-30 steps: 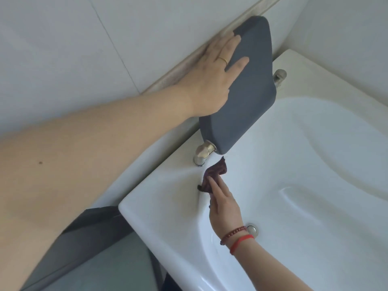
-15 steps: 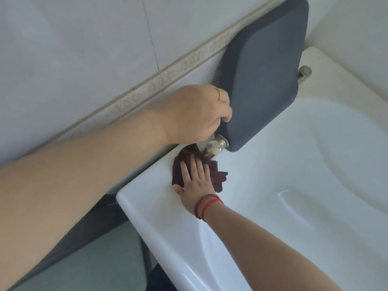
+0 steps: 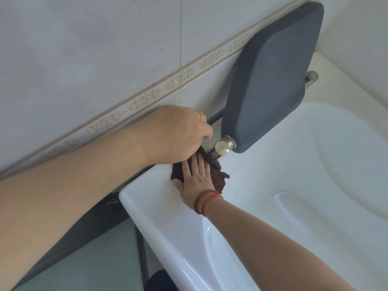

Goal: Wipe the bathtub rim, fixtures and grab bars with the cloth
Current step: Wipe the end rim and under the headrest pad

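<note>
Pale grey wall tiles (image 3: 88,59) with a thin vertical grout line run behind the tub, crossed by a beige patterned border strip (image 3: 168,85), while a greenish floor (image 3: 100,257) and a dark frame (image 3: 84,223) show below in soft, even light.

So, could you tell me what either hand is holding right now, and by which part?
The right hand presses flat on the dark red cloth. The left hand is curled; any hold is hidden.
</note>
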The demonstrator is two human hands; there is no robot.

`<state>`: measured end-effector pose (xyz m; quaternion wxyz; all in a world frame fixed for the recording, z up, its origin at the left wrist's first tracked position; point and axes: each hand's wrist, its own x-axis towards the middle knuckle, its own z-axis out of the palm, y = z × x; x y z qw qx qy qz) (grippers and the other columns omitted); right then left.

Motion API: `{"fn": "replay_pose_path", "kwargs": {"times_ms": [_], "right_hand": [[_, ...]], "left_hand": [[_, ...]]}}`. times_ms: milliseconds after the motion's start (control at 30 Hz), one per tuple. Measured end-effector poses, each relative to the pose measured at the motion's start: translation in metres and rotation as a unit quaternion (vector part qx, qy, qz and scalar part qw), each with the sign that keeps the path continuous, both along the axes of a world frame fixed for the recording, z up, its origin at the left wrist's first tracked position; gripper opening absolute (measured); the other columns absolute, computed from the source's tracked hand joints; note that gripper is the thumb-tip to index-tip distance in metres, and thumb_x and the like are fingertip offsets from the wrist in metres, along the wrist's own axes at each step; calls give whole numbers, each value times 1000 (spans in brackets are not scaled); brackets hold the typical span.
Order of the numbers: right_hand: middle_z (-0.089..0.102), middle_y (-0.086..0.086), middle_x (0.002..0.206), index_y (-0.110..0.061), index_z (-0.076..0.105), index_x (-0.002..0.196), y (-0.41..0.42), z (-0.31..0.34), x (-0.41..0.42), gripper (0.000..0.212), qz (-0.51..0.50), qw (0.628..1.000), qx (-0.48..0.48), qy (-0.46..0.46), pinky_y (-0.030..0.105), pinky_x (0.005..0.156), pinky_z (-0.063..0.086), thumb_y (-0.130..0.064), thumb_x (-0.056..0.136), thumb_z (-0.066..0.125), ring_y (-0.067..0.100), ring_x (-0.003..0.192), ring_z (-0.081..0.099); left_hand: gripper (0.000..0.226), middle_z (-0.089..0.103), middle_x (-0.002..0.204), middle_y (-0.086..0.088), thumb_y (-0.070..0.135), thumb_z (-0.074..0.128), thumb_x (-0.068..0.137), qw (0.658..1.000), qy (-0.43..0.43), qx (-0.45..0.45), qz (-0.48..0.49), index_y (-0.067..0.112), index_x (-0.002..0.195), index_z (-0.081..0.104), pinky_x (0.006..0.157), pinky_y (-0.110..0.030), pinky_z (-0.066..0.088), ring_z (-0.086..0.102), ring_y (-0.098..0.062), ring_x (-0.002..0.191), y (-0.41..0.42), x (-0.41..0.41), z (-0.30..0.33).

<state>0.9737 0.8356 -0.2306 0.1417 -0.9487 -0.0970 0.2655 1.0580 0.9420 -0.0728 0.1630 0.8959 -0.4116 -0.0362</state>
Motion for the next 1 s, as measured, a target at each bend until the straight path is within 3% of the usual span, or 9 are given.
{"fn": "replay_pose_path", "kwargs": {"times_ms": [133,233,333,433,500,567,667,800,1000], "right_hand": [[-15,17,155,-8,-7,148,18,2,28,68,-58,998,14,6,42,116,-8,-40,99,28,31,143,-15],[-11,17,156,-9,-4,149,22,-5,25,66,-76,997,21,-13,42,116,-7,-41,98,23,32,144,-11],[1,16,157,-12,9,149,16,-6,-4,77,-42,997,38,-59,44,115,-9,-49,83,2,35,145,-3],[-3,10,158,-19,6,150,9,-4,-35,80,23,999,19,-25,41,108,-19,-48,77,-7,31,145,-8],[-2,9,158,-21,8,150,4,-1,-31,74,35,999,7,-22,40,110,-17,-47,82,-3,30,145,-6],[-4,8,158,-22,7,150,2,0,-14,58,43,999,-7,-24,42,115,-10,-42,96,13,29,145,-6],[-7,7,158,-23,4,150,10,2,12,57,25,1000,-7,-13,44,117,-3,-34,99,27,28,145,-7],[-6,9,158,-24,5,150,23,4,-2,57,14,1000,7,-21,46,115,-8,-31,98,30,31,144,-9],[-7,1,159,-31,7,149,11,5,-38,52,163,987,9,2,44,114,-13,-33,100,25,23,145,-10]], "left_hand": [[49,65,106,-5,20,27,79,996,26,69,48,15,108,66,75,-43,52,61,-27,92,7,-6,-8],[38,61,111,-6,14,32,89,990,43,112,67,14,114,60,80,-42,51,58,-26,99,14,-11,-15],[37,59,114,-7,8,39,88,987,75,128,60,14,119,57,84,-43,49,55,-27,102,19,-14,-15],[39,56,117,-6,5,38,88,984,95,144,55,16,122,55,88,-42,47,53,-27,105,20,-14,-9],[39,56,118,-4,5,38,88,983,94,148,55,17,121,55,88,-41,47,53,-25,105,19,-14,-8],[39,55,118,-3,6,38,89,983,100,145,59,17,122,55,88,-40,48,53,-23,105,19,-15,-7],[37,56,118,-4,7,40,91,981,106,146,71,18,122,55,86,-40,49,54,-23,104,25,-17,-11],[39,54,121,-5,6,40,92,973,124,180,77,18,126,53,89,-38,48,55,-24,106,29,-20,-13],[40,51,118,-9,4,40,90,950,142,267,80,15,127,48,88,-37,47,54,-26,104,27,-23,-10]]}}
